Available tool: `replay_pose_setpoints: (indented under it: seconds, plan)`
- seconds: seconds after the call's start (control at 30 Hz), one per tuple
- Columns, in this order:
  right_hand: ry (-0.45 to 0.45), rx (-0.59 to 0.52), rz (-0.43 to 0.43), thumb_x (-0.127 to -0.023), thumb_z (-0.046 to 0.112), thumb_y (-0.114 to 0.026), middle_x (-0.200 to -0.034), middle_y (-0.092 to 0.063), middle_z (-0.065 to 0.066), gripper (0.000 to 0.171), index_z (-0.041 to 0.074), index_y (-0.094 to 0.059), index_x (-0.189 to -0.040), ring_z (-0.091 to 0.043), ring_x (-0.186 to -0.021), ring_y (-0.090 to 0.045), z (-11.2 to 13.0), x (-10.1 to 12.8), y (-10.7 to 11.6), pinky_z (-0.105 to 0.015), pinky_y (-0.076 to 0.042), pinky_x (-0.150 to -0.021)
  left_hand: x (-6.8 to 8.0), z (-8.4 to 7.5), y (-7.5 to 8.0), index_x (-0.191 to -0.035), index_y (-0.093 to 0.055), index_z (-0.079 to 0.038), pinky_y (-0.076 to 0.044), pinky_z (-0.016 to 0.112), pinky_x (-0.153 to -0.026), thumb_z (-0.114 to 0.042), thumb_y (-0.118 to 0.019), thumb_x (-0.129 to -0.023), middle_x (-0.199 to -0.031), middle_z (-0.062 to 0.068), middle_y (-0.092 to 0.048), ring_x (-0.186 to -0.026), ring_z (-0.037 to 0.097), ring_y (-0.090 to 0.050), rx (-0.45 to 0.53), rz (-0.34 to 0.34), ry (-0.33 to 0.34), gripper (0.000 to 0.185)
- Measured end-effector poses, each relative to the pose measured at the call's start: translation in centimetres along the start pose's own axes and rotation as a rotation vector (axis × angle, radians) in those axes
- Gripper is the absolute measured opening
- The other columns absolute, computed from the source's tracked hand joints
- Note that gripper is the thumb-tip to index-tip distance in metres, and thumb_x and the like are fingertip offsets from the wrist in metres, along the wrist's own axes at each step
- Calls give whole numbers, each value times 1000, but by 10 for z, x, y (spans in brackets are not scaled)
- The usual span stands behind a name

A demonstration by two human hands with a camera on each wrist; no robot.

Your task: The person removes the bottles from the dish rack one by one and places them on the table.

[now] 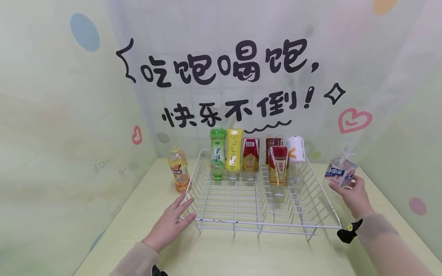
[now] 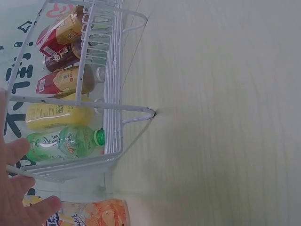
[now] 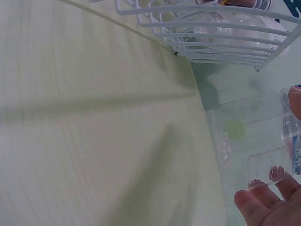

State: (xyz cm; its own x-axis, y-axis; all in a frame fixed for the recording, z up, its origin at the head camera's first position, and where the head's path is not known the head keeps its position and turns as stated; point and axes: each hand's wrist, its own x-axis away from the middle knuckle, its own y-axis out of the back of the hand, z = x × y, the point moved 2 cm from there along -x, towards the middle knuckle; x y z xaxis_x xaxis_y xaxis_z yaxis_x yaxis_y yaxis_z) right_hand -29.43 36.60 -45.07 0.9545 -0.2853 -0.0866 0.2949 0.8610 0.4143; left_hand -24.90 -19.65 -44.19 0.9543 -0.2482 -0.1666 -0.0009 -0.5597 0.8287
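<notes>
My right hand (image 1: pixel 355 195) holds a clear square bottle (image 1: pixel 341 170) with a blue, white and pink label by its lower part, cap up, to the right of the white wire rack (image 1: pixel 235 222). In the right wrist view its fingertips (image 3: pixel 258 202) press against the bottle's clear base. My left hand (image 1: pixel 172 222) touches the rack's front left corner with fingers spread. Inside the rack, cap down, stand a green bottle (image 1: pixel 218 149), a yellow bottle (image 1: pixel 234 149), a red and gold bottle (image 1: pixel 251 153), another red and gold bottle (image 1: pixel 278 165) and a white-labelled clear bottle (image 1: pixel 296 149).
An orange drink bottle (image 1: pixel 178 168) stands upright on the table (image 1: pixel 138 203), left of the rack. A dark brown bottle (image 1: pixel 274 140) is partly hidden behind the front red and gold one. Printed walls (image 1: pixel 207 38) enclose the table at the back and both sides.
</notes>
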Motion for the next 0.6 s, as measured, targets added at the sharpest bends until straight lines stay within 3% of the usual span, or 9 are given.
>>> replay_pose_setpoints:
  seconds: [0.17,0.33,0.6]
  plan:
    - [-19,-18,25,-93,38,-63,-136,-30,-28,94,-6,0,-147,-32,-113,-41,-10,-1,-11,-15,-44,-72,1,1,-1,-145,-44,-19,-29,66,-102,-54,-52,-94,-159,5,-17,-138,43,-27,-4,12,11,63]
    - [-26,-31,23,-93,34,-64,-136,-31,-29,93,-8,0,-146,-29,-110,-43,-16,-4,-17,-10,-42,-70,2,1,-2,-146,-44,-18,-30,67,-102,-50,-54,-94,-160,4,-16,-138,44,-27,5,9,15,61]
    - [-43,-29,23,-93,32,-65,-132,-31,-29,93,-9,1,-145,-33,-111,-42,-21,-7,-22,-12,-41,-70,2,1,-2,-146,-44,-19,-30,65,-103,-58,-50,-93,-160,5,-17,-138,43,-28,12,1,12,66]
